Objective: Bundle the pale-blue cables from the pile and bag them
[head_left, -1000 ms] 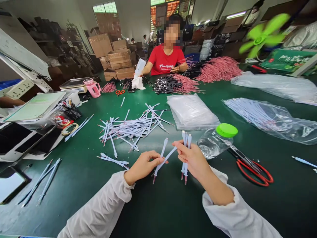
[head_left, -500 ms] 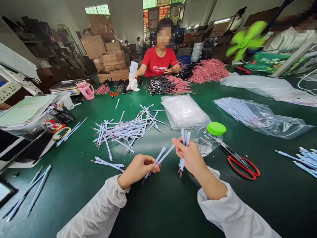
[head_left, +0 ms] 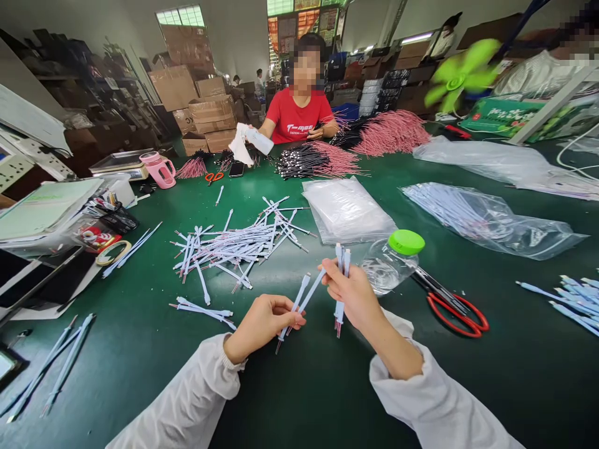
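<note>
Between the thumb and fingers of my left hand are two light-blue cables, their bare red wire ends pointing down toward me. My right hand grips a small upright bundle of the same cables, white connectors at the top. Its fingertips also touch the upper end of one cable from the left hand. Beyond my hands lies a loose pile of light-blue cables. A few more cables rest just left of my left hand.
Right of my right hand are a clear jar with a green lid and red-handled scissors. Plastic bags lie behind. A bagged cable bundle is farther right. Across the table sits a co-worker in red.
My hands hold nearly the same pose, the right bundle shifting slightly. Across the table, the co-worker's white bottle and cloth have tilted and lifted off the phone.
</note>
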Demonstrator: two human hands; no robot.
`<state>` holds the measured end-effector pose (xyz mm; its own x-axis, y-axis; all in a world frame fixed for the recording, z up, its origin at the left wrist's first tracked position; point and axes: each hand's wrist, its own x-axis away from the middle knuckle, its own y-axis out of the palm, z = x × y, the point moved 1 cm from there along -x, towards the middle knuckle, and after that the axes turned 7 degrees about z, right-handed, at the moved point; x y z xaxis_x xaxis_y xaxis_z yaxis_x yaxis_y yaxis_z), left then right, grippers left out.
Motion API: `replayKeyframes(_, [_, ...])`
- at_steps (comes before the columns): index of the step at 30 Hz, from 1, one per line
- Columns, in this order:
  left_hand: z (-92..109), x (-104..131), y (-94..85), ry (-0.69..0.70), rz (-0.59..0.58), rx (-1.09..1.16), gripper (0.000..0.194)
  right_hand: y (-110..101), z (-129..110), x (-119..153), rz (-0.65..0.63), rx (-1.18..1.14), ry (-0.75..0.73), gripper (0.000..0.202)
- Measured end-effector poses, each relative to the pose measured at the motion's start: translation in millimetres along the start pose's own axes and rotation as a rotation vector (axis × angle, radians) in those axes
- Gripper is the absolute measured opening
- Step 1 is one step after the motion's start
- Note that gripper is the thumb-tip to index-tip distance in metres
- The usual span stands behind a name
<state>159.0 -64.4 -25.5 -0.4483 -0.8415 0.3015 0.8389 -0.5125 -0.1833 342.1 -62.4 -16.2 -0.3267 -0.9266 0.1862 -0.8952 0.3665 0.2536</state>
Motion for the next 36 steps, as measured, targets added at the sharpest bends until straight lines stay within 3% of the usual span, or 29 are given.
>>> replayKeyframes(4, [-0.4, 0.0, 3.3, -0.025, 0.004, 0.025, 0.026, 5.3, 4.2, 3.6, -0.085, 0.04, 0.022, 0.03])
replayKeyframes(12, [1.1, -0.6, 5.4, -0.057, -0.03, 0.12, 0.029, 9.1, 12.4, 4.2, -0.331, 0.042, 0.24, 0.034])
replayKeyframes(20, [2.5, -0.8, 6.0, -0.069, -0.053, 0.104, 0.029, 12.2, 13.5, 3.9, -0.317, 0.05, 0.285, 0.032])
replayKeyframes(29, [4.2, 2.8, 8.1, -0.018, -0.098, 0.036, 0.039, 13.6, 12.9, 6.3, -0.313, 0.086, 0.228, 0.036])
replayKeyframes(31, [13.5, -0.7, -2.9, 0.017, -0.19, -0.098, 0.036, 14.1, 13.1, 6.8, -0.309, 0.09, 0.227, 0.035])
replayKeyframes(33, [28.2, -12.1, -25.4, 0.054, -0.266, -0.345, 0.031, 14.3, 13.5, 6.8, -0.29, 0.073, 0.249, 0.035])
replayKeyframes(34, [36.5, -21.4, -41.0, 0.076, -0.242, -0.489, 0.03, 14.3, 13.7, 6.6, -0.277, 0.062, 0.263, 0.036])
replayKeyframes(36, [51.8, -45.8, -77.9, 0.115, 0.054, -0.904, 0.029, 14.0, 14.6, 5.9, -0.249, 0.046, 0.281, 0.036])
